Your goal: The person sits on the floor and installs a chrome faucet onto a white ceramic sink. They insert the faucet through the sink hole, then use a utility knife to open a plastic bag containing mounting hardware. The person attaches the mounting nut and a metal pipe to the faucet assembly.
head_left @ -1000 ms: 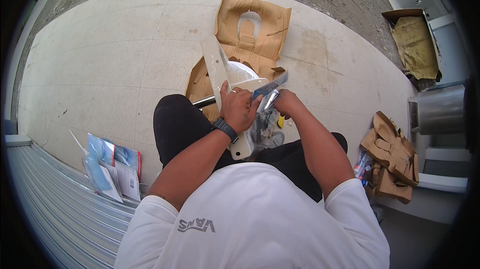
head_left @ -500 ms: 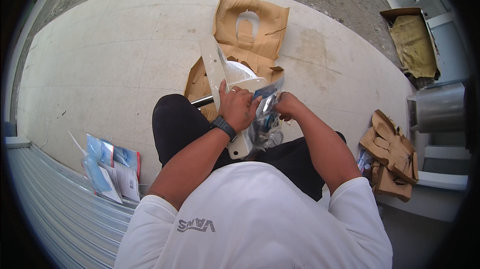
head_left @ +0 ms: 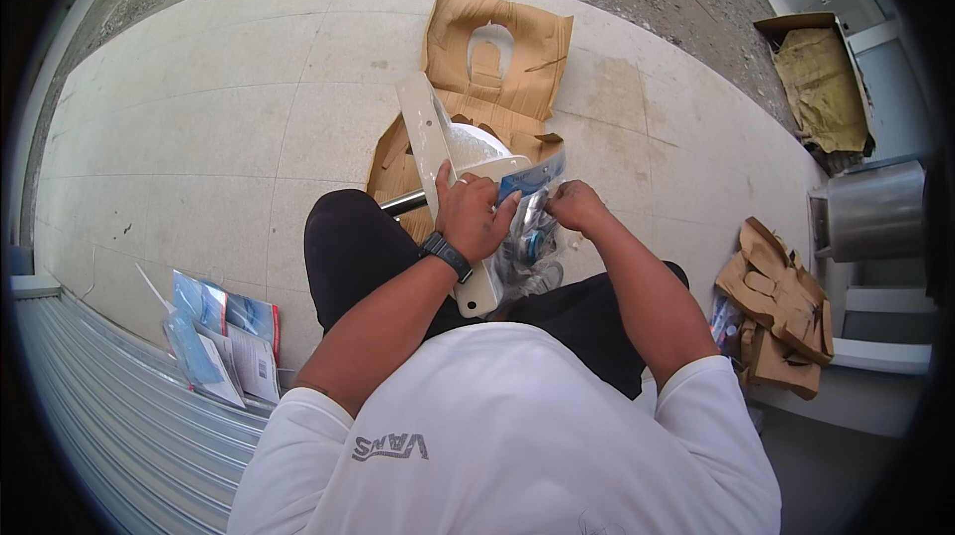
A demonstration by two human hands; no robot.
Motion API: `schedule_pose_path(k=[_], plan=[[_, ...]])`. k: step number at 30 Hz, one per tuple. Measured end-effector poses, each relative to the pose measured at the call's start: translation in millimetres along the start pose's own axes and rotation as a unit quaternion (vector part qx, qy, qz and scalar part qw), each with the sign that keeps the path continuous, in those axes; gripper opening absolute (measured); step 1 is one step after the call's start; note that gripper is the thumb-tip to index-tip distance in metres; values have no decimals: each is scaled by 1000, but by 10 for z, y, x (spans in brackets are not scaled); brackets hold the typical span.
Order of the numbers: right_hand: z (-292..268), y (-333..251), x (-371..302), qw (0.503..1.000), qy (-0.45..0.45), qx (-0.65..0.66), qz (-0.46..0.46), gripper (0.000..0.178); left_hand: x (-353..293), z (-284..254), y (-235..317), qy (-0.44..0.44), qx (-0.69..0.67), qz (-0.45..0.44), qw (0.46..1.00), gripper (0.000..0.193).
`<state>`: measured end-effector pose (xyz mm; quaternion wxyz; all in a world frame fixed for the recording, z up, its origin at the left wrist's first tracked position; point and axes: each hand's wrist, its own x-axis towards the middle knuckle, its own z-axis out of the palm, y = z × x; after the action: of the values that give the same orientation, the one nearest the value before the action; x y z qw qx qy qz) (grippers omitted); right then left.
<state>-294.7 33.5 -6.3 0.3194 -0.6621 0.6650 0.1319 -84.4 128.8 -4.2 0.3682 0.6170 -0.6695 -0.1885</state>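
Observation:
An off-white fixture [head_left: 430, 127] with a long flat plate, holes and a rounded bowl-like part lies across my lap. My left hand [head_left: 473, 215], a watch on its wrist, lies over the fixture. One of its fingers stretches along the plate, while its thumb side pinches the bag's blue card top. That clear plastic bag [head_left: 527, 247] holds shiny metal and blue parts, which are hard to make out. My right hand [head_left: 579, 207] is closed at the bag's right edge, its fingertips partly hidden. A chrome tube [head_left: 404, 203] sticks out left of the fixture.
Cut brown cardboard [head_left: 547, 38] lies beyond the fixture on the tiled floor [head_left: 199, 137]. Blue-and-white packets [head_left: 224, 331] lie by the ribbed metal wall [head_left: 129, 416] at left. At right are crumpled cardboard [head_left: 776, 301], a steel cylinder [head_left: 875, 212] and an open box [head_left: 821, 83].
My right hand has lifted and turned slightly at the bag's edge. The blue card top has tilted a little leftward, while my left hand stays almost in place.

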Motion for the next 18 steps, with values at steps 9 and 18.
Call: schedule_pose_path(k=[9, 18], plan=[[-367, 6, -303, 995, 54, 24, -84, 29, 18, -26, 18, -4, -45, -20, 999, 15], [-259, -52, -605, 959, 57, 270, -58, 27, 7, -1, 26, 25, -37, 1, 999, 21]])
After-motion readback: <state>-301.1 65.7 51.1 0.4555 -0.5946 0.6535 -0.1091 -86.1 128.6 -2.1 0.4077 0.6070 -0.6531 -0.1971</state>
